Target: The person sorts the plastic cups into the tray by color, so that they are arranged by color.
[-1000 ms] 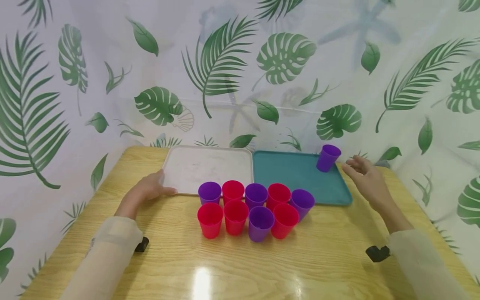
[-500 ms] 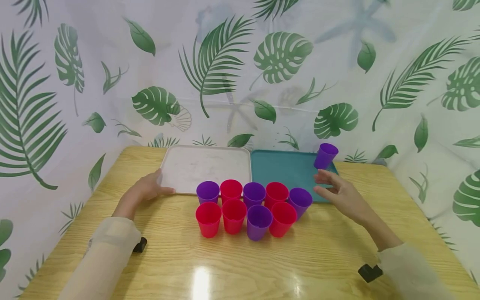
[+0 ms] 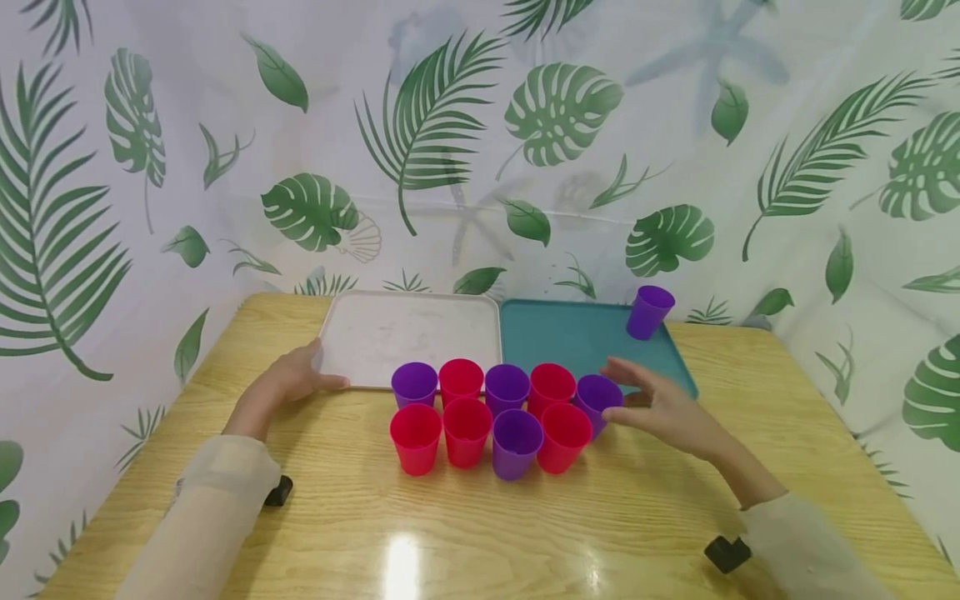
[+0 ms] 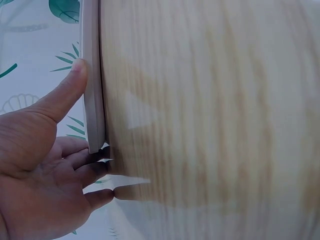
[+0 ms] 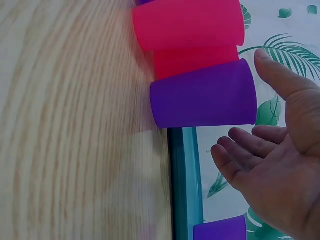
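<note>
The right hand (image 3: 663, 408) is spread, fingers relaxed and apart, just beside the rightmost purple cup (image 3: 597, 400) of the cluster; in the right wrist view the thumb and fingers flank that cup (image 5: 205, 95) without closing on it, and contact cannot be confirmed.

The cluster stands upright near the middle of the wooden desk (image 3: 480, 517), in two rows. The far row runs purple, red, purple, red, purple from left to right. The near row runs red, red, purple, red.

The left hand (image 3: 288, 379) rests on the near left corner of the white tray (image 3: 408, 329). In the left wrist view the thumb lies on the tray rim (image 4: 92, 75) with the fingers below the edge, a loose grip.

The teal tray (image 3: 570, 337) lies just right of the white tray, at the far side of the desk. A single purple cup (image 3: 648, 312) stands on its far right corner.

No brand, label or writing is readable on any item. A leaf-print curtain (image 3: 480, 125) hangs behind the desk.
</note>
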Demonstrator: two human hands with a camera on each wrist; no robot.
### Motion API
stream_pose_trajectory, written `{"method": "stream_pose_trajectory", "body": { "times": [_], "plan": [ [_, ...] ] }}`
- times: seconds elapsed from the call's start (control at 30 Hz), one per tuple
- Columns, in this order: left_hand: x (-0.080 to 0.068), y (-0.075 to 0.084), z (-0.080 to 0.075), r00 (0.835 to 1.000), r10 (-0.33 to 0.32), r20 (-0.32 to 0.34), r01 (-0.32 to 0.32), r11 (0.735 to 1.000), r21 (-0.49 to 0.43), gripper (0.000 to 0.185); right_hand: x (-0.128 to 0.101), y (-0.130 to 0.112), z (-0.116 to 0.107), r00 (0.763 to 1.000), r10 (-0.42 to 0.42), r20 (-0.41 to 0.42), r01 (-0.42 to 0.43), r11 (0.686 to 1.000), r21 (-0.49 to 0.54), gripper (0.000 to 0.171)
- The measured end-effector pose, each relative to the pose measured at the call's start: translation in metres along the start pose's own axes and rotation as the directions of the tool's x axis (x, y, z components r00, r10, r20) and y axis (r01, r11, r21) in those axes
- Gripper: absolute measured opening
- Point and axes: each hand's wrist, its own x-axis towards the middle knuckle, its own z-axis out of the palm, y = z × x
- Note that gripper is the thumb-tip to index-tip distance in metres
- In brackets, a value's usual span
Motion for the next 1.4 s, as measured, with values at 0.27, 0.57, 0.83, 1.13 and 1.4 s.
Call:
{"method": "stream_pose_trajectory", "body": {
  "times": [0.27, 0.57, 0.83, 1.13, 1.4],
  "plan": [
    [0.0, -0.002, 0.0, 1.0, 0.01, -0.007, -0.01, 1.0, -0.013, 0.11, 0.003, 0.006, 0.005, 1.0, 0.002, 0.012, -0.002, 1.0, -0.026, 0.078],
    [0.001, -0.004, 0.002, 1.0, 0.008, -0.011, -0.009, 1.0, -0.018, 0.109, 0.005, 0.006, 0.009, 1.0, 0.008, 0.019, -0.007, 0.998, -0.056, 0.075],
    [0.003, -0.004, 0.002, 1.0, 0.002, -0.01, -0.002, 0.999, -0.033, 0.108, 0.005, 0.006, 0.011, 1.0, 0.024, 0.015, -0.023, 0.999, -0.045, 0.069],
    [0.004, -0.006, 0.002, 1.0, 0.006, -0.01, -0.007, 0.999, -0.036, 0.108, -0.002, 0.003, 0.01, 1.0, 0.008, 0.013, -0.008, 0.999, 0.034, 0.06],
    [0.002, -0.006, 0.002, 1.0, 0.023, -0.017, -0.024, 0.999, -0.029, 0.109, -0.008, 0.004, 0.003, 0.999, 0.033, -0.019, -0.032, 0.999, 0.027, 0.058]
  ]
}}
